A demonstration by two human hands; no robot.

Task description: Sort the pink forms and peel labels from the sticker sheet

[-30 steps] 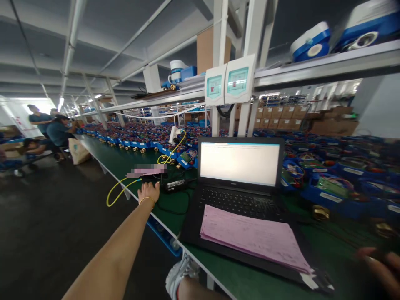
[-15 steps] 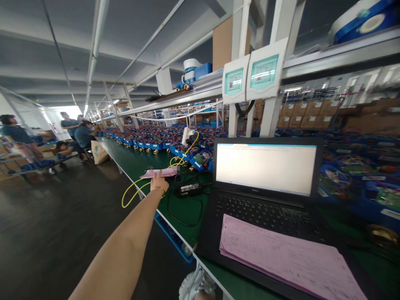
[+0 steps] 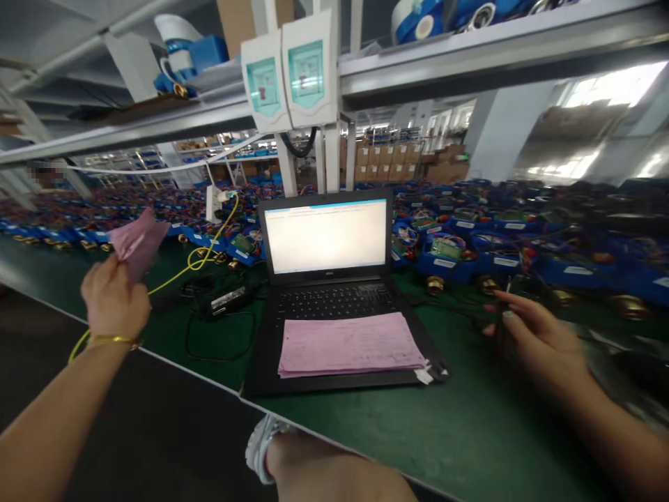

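A thin pink sheet of paper (image 3: 136,240) was held pinched in the left hand (image 3: 112,298), lifted clear above the near left edge of the green bench (image 3: 444,432). It was judged light, limp and easily creased or torn, best taken flat along one edge rather than crumpled at a corner. A yellow cable (image 3: 201,261) was looped over the bench just behind it, beside a black power adapter (image 3: 228,298). An open black laptop (image 3: 334,293) stood mid-bench, with a flat stack of pink forms (image 3: 350,344) laid across its palm rest. Blue meter housings (image 3: 444,254) with brass fittings were crowded along the far edge. The right hand (image 3: 533,338), fingers loosely curled around a thin dark object too blurred to identify, was held over the bench's right side.
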